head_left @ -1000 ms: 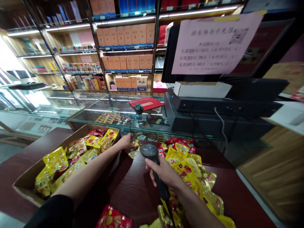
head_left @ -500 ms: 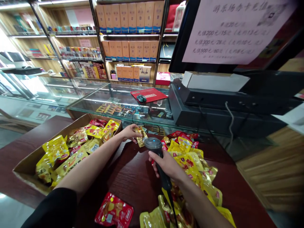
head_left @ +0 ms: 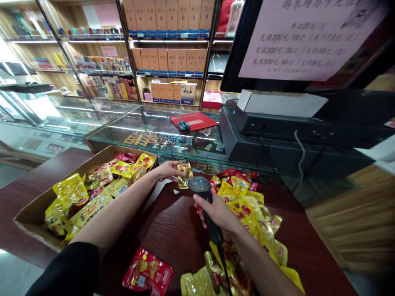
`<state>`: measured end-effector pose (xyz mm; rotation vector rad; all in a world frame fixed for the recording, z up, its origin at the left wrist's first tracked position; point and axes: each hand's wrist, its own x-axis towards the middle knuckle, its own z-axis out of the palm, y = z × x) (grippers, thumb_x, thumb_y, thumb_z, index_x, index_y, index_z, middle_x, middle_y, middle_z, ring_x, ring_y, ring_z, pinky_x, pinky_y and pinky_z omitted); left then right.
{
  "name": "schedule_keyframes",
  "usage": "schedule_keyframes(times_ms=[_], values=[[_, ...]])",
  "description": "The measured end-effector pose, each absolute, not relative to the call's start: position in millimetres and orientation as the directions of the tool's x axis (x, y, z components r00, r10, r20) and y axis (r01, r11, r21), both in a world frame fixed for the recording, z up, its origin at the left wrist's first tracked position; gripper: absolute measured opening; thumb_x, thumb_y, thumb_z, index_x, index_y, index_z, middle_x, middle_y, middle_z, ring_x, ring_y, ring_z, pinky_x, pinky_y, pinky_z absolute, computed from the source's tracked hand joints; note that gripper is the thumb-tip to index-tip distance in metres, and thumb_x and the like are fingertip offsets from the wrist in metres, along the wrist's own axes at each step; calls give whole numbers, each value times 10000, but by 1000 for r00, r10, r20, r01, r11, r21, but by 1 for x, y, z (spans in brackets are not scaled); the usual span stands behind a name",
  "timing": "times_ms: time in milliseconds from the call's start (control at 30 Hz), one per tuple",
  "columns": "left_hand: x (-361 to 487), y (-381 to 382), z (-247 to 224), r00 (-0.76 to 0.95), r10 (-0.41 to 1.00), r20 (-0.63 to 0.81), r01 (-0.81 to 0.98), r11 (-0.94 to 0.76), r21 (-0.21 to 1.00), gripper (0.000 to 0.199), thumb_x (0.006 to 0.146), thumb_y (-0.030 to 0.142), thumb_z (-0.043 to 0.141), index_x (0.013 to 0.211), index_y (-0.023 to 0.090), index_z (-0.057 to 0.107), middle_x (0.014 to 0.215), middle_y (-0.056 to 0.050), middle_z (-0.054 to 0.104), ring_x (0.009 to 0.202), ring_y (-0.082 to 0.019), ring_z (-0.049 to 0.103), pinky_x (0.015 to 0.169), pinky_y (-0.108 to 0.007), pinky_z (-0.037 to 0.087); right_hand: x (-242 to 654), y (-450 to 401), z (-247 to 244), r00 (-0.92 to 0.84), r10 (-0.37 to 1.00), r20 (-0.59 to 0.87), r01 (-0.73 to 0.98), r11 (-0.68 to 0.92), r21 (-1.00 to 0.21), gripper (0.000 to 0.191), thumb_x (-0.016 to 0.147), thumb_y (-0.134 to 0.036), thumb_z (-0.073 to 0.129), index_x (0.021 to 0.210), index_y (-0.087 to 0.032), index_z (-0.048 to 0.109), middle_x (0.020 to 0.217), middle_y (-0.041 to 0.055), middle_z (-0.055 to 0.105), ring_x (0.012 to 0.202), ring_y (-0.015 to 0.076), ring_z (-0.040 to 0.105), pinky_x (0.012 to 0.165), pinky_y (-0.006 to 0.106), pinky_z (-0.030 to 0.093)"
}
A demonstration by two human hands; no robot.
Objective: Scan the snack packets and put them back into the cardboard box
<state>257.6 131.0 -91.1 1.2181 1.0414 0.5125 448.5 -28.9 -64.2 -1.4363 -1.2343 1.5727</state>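
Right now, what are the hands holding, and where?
The right hand grips the scanner around its handle, below the head. The left hand pinches a small gold packet near its upper left edge.

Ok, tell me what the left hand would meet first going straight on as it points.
Likely the scanner, just beyond the gold packet in the left hand; depth is hard to judge.

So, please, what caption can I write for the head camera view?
Right hand grips a black barcode scanner beside a small gold foil packet in left hand.
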Motion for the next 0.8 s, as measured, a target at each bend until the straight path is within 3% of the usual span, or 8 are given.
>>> schedule_keyframes(times_ms=[800], values=[[259,128,-89,478,804,-354,191,298,935,578,448,327,884,968,164,691,907,-68,720,830,-208,677,654,-286,558,448,-29,-65,-183,920,-346,86,-336,-938,407,773,-572,595,780,-180,484,417,-72,505,303,86,452,322,197,394]])
